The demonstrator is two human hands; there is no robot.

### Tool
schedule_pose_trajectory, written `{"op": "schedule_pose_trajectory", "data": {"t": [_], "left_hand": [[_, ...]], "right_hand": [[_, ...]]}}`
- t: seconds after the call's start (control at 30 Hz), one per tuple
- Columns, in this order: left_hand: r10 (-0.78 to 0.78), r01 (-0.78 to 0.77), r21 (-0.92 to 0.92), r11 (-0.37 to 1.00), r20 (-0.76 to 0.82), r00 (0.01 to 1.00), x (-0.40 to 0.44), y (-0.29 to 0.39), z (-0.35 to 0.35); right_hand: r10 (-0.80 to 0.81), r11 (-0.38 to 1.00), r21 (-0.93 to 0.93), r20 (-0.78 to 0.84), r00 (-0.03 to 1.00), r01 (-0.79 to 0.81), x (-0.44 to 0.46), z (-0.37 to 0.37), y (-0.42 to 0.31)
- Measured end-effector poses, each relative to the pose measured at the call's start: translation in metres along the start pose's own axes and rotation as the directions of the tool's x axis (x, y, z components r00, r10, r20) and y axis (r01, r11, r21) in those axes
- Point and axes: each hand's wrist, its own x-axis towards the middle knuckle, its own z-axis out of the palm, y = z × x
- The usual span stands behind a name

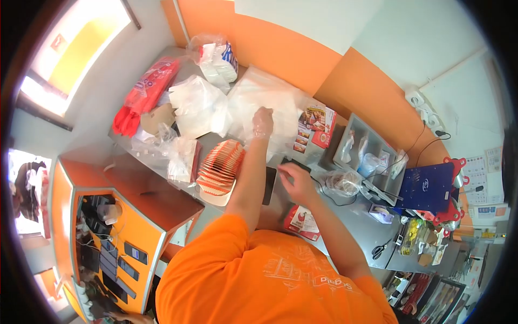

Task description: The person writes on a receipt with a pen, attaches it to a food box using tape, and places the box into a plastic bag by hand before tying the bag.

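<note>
My left hand [263,120] reaches over a stack of clear plastic bags [275,89] on the counter. Its fingers are curled in; thin clear plastic shows around the hand and wrist, and what they grip is hidden. Nearer to me, my right hand [295,182] has its fingers apart, with nothing visible in it, close to a black flat object [270,186]. Orange-and-white striped paper boxes [220,167] stand nested beside my left forearm. White paper sheets [199,105] lie left of the plastic stack.
Red bags [151,86] lie at the far left. Printed leaflets [318,121] and a grey bin [350,143] are to the right, with a blue box [426,187] beyond. Scissors [379,250] rest on the counter. An orange cabinet [151,191] with phones stands at left.
</note>
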Motion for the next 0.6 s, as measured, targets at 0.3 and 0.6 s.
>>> {"op": "schedule_pose_trajectory", "data": {"t": [0.3, 0.6], "left_hand": [[0.049, -0.073, -0.258, 0.963, -0.098, 0.994, -0.019, 0.037, -0.039], [-0.125, 0.123, -0.183, 0.975, 0.002, 0.992, -0.01, 0.063, -0.059]], "right_hand": [[0.014, 0.902, -0.429, -0.078, 0.997, -0.046, 0.103, 0.048, 0.095], [-0.198, 0.949, -0.288, -0.216, 0.956, 0.131, 0.149, 0.037, 0.102]]}}
